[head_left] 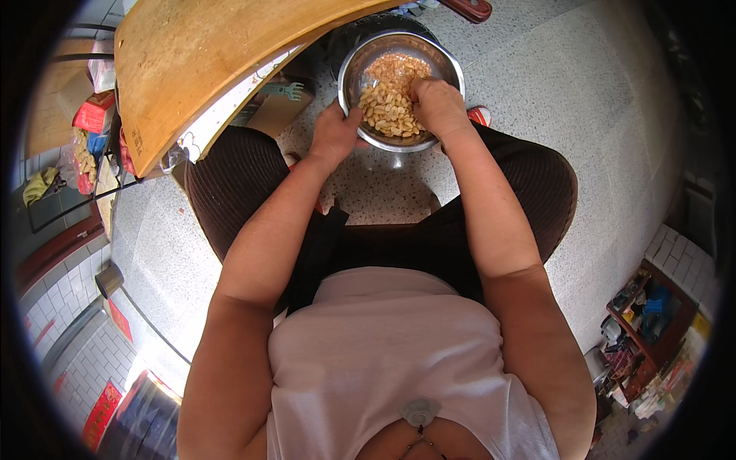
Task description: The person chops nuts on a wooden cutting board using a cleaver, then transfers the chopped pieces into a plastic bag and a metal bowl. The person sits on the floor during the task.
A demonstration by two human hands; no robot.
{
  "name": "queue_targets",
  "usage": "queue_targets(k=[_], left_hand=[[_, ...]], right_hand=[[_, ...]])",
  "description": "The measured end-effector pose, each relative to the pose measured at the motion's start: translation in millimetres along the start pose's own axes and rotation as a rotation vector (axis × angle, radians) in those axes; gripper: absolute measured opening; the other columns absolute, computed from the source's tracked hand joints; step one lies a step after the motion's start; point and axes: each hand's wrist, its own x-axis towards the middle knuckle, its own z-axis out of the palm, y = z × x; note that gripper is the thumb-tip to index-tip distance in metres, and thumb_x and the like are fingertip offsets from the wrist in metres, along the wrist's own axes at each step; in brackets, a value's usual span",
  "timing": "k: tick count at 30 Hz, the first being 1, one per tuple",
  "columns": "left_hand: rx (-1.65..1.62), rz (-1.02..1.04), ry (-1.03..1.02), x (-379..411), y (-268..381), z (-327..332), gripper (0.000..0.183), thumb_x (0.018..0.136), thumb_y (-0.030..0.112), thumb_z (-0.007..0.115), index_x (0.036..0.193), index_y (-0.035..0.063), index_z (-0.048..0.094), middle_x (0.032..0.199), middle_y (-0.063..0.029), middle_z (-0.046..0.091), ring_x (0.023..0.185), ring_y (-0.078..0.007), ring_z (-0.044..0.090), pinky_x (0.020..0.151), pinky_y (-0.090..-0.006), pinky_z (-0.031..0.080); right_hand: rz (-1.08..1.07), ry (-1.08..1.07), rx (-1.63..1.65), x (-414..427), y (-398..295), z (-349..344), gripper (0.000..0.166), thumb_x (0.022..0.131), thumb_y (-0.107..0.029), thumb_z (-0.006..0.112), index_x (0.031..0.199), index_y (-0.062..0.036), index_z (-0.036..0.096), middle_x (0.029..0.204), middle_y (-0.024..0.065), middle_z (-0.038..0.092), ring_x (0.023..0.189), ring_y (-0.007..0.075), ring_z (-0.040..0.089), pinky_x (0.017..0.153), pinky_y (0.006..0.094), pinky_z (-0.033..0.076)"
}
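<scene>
A round stainless steel bowl (pixel 402 146) is in front of me, above the floor between my knees. Pale shelled peanuts (pixel 391 115) lie in its near half, and reddish-brown peanut skins or bits (pixel 397 66) gather at its far side. With my left hand (pixel 338 131) I grip the bowl's left rim, thumb over the edge. My right hand (pixel 437 106) is inside the bowl at the right, its fingertips bent down at the border between the peanuts and the reddish bits. Whether anything is pinched in those fingers is hidden.
A thick wooden board (pixel 190 63) juts in at the upper left, close to the bowl. A dark red handle (pixel 471 8) sticks out at the top. Below the board stands a cardboard box (pixel 282 109) near a green fork-shaped tool (pixel 284 90). A cabinet (pixel 655 328) is far right.
</scene>
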Motion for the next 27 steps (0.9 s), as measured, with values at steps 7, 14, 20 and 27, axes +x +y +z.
queue_targets(k=[7,14,20,27], left_hand=[[-0.001,-0.007,-0.008,2,-3,-2,0.032,0.095,0.013,0.052,0.12,-0.0066,0.055,0.101,-0.0186,0.067,0.076,-0.024,0.07,0.055,-0.032,0.062],[-0.037,-0.019,0.004,1,-1,0,0.03,0.095,0.013,0.053,0.118,-0.0062,0.056,0.1,-0.0179,0.067,0.075,-0.0231,0.07,0.054,-0.0314,0.062],[-0.02,-0.012,-0.003,3,-3,-1,0.03,0.095,0.013,0.052,0.117,-0.007,0.057,0.098,-0.0185,0.068,0.073,-0.0238,0.071,0.054,-0.0315,0.062],[0.012,-0.038,-0.031,3,-4,-2,0.033,0.095,0.014,0.052,0.117,-0.0115,0.054,0.097,-0.0213,0.068,0.072,-0.0255,0.071,0.054,-0.0317,0.061]], right_hand=[[0.019,0.068,0.199,-7,-6,-32,0.012,0.086,-0.018,0.065,0.095,-0.013,0.071,0.089,0.0144,0.07,0.088,0.0331,0.066,0.081,0.042,0.052],[0.004,0.114,0.217,-3,-11,-23,0.011,0.088,-0.02,0.064,0.091,-0.0123,0.071,0.083,0.0167,0.069,0.081,0.0354,0.066,0.076,0.0424,0.053],[0.134,0.16,0.434,4,-6,-17,0.018,0.09,-0.023,0.064,0.09,-0.0064,0.071,0.072,0.0131,0.069,0.067,0.0272,0.069,0.069,0.0371,0.054],[0.102,0.352,0.494,8,-1,-17,0.017,0.088,-0.022,0.063,0.092,-0.0081,0.072,0.077,0.0159,0.068,0.076,0.0336,0.067,0.075,0.0426,0.052]])
